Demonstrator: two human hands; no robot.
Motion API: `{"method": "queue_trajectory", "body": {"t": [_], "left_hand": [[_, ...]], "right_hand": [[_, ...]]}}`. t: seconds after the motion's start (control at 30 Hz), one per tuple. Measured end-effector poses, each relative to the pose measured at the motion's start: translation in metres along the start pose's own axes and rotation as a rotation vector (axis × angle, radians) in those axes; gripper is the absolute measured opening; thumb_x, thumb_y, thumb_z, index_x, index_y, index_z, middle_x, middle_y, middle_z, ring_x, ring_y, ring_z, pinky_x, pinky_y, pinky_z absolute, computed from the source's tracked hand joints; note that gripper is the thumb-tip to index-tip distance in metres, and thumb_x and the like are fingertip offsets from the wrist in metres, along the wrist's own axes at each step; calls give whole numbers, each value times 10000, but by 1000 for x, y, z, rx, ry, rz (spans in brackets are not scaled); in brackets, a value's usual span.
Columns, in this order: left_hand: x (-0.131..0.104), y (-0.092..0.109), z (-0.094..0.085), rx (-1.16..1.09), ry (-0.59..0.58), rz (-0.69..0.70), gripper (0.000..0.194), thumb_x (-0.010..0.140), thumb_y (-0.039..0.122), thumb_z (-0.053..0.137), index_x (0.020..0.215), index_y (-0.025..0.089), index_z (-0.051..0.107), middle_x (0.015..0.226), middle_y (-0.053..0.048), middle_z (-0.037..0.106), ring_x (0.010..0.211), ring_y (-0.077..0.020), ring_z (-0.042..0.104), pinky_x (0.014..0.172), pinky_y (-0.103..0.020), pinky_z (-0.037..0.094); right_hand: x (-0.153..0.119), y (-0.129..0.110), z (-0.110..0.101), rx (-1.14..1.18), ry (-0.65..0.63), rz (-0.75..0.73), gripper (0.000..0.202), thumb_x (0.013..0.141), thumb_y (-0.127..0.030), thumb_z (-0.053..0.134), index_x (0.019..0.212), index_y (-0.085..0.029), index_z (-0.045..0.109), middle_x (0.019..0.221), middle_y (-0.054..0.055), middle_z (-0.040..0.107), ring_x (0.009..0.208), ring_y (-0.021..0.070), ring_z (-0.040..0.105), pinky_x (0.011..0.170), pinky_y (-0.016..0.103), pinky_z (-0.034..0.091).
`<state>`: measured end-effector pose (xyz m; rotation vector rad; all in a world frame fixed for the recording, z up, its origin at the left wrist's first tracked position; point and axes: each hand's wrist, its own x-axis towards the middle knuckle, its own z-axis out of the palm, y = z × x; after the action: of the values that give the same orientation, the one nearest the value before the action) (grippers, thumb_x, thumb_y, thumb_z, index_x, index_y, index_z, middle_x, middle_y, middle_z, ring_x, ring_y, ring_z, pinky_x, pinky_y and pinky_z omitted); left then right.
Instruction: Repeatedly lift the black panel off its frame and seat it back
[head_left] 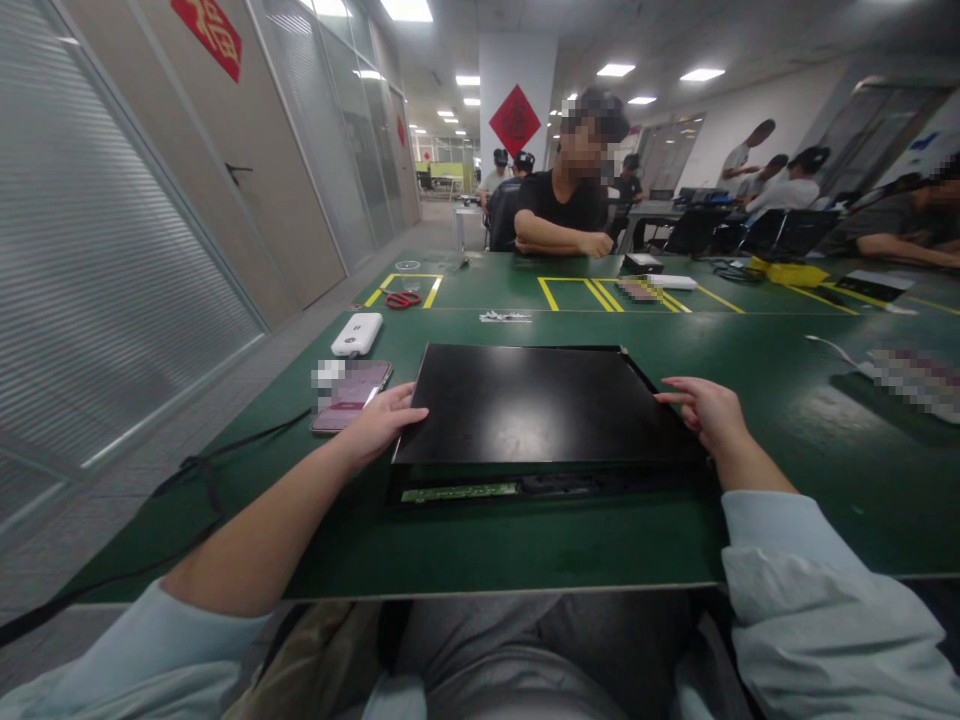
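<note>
Blk. screen panel, 1 pc., betw. L hand & R hand; L pinching edge, thumb atop; R half-curled at edge, hold unclear.

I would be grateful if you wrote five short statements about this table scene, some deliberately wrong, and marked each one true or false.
1. The left hand touches the left edge of the black screen. True.
2. The right hand is on the red scissors. False: it is at the right edge of the black screen; the red scissors lie farther back on the green table.
3. A green circuit strip shows just below the near edge of the black screen. True.
4. The phone lies to the left of the black screen. True.
5. The white gadget lies nearer the wearer than the phone. False: it lies beyond the phone.
</note>
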<state>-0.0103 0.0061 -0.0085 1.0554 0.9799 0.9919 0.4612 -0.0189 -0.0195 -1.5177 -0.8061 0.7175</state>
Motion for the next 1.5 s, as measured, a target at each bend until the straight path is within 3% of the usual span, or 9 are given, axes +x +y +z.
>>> {"method": "queue_trajectory", "body": {"t": [0.47,0.8,1.1,1.5], "left_hand": [[0,-1,2,45,-4,34,576,653,110,837,1192,167,643,1089,-118,797,1024,-273,762,920,-362,601],[0,-2,2,59,-2,38,598,652,117,850,1214,188,658,1126,-110,792,1061,-283,752,925,-362,604],[-1,-1,3,85,1,31,604,666,125,848,1233,187,651,1119,-108,795,1044,-282,758,903,-357,612],[-1,2,6,148,0,19,619,712,132,811,1292,165,596,1136,-101,794,1061,-264,754,934,-358,606]], "right_hand": [[3,3,-1,-146,20,-47,173,712,-298,675,796,-160,737,647,83,716,333,67,323,330,235,205],[-1,1,-4,-371,39,-114,239,729,-264,640,863,-144,799,770,98,764,408,84,401,379,230,280],[4,7,-6,-398,67,-103,258,647,-177,677,866,-174,814,767,75,762,464,114,440,428,250,294],[8,7,-6,-548,61,-145,344,661,-240,593,918,-173,811,836,63,779,508,132,471,503,288,340]]}}
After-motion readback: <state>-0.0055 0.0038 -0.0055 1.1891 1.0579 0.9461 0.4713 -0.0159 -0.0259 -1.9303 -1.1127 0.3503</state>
